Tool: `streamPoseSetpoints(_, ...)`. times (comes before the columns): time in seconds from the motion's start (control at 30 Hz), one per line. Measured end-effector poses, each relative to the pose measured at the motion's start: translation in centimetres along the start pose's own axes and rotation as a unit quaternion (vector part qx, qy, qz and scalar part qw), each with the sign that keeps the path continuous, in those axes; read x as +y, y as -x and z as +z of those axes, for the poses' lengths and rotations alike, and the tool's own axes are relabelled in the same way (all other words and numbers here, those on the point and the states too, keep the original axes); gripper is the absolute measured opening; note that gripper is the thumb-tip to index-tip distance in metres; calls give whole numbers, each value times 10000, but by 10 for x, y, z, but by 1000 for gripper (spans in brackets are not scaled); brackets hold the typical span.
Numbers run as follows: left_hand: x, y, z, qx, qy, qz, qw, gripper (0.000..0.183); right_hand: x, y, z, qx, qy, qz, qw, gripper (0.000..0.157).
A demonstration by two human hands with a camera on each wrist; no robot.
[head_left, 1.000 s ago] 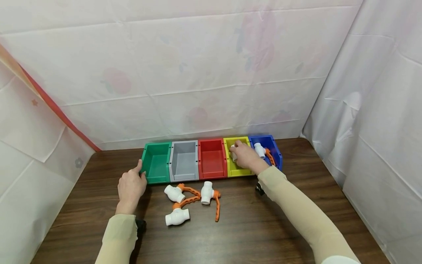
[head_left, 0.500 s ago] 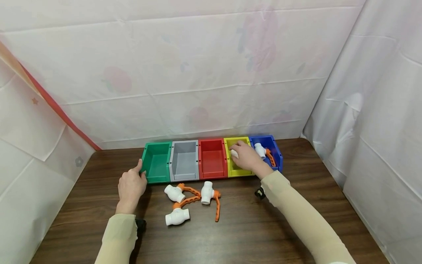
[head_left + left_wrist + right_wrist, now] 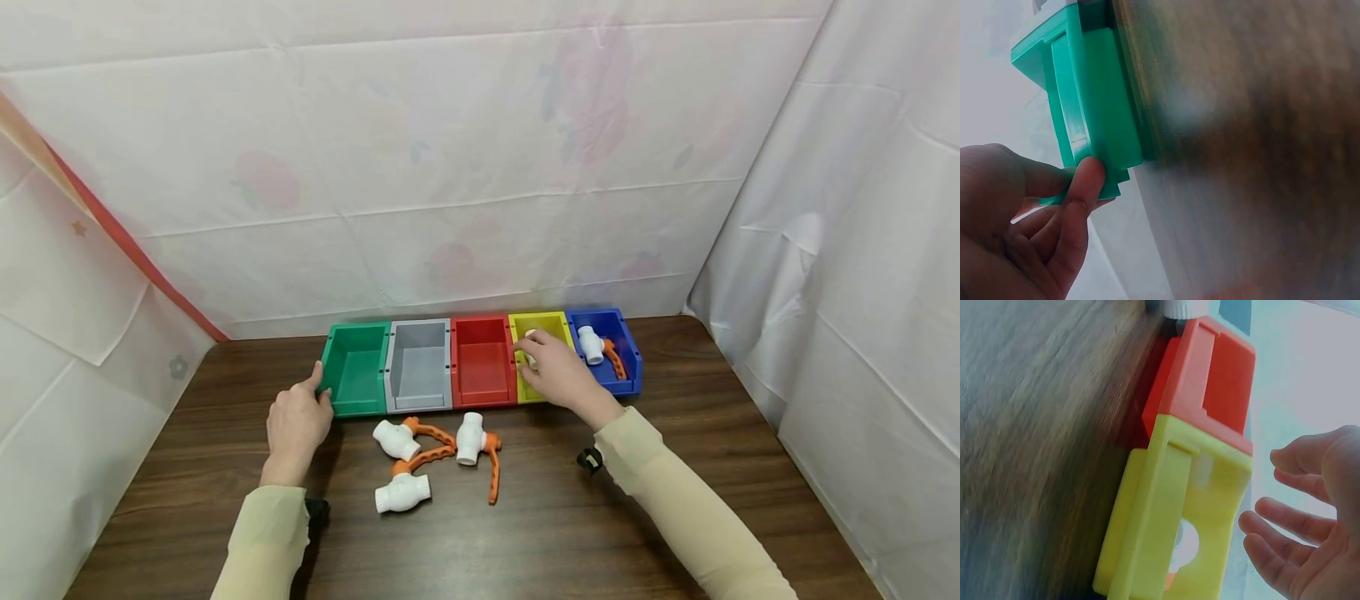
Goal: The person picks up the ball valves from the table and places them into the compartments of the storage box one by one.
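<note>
My left hand (image 3: 298,425) pinches the front left corner of the green bin (image 3: 1110,100) between thumb and fingers, as the left wrist view shows. Over the yellow bin (image 3: 1147,506) my right hand (image 3: 561,372) hovers with fingers spread and loosely bent, holding nothing. Inside that bin lies a white ball valve (image 3: 1186,547), a bit of its orange handle showing; the hand hides most of it in the head view. Another white ball valve (image 3: 591,345) with an orange lever sits in the blue bin (image 3: 628,385) beside it.
Between green and yellow stand a grey bin (image 3: 420,375) and a red bin (image 3: 483,367), joined in one row. Three ball valves lie on the wooden table in front: one (image 3: 470,439) at right, one (image 3: 396,439) upper left, one (image 3: 402,493) lower left. A white curtain backs the table.
My right hand has let go of the ball valve in the yellow bin and drawn slightly up and back, its fingers opening. The left hand stays on the green bin.
</note>
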State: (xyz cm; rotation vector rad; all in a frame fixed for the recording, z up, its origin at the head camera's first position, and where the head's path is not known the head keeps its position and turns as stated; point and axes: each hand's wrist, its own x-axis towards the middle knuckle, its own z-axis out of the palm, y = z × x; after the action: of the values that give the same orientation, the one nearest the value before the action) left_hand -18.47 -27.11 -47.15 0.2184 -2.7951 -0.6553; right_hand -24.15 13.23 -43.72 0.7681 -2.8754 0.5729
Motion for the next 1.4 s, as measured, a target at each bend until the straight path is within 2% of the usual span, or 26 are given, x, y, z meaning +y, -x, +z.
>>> streamPoseSetpoints(0.3, -2, 0, 2, -29, -79, -29, 10000, 53, -14, 13, 8, -124, -173, 93, 9997, 33)
streamPoseSetpoints(0.5, -3, 1, 2, -48, -40, -31, 10000, 54, -19, 21, 14, 164, -124, 0, 9998, 32)
streamPoseSetpoints(0.63, -3, 0, 2, -58, -12, -17, 10000, 55, -23, 25, 16, 207, -81, 7, 9998, 31)
streamPoseSetpoints(0.97, -1, 0, 0, -87, -65, -18, 9999, 54, -37, 29, 21, 136, -177, -452, 9987, 30)
streamPoseSetpoints(1.4, 1, 0, -2, -172, -20, -89, 9998, 54, -52, 36, 34, -557, -413, -651, 9955, 42)
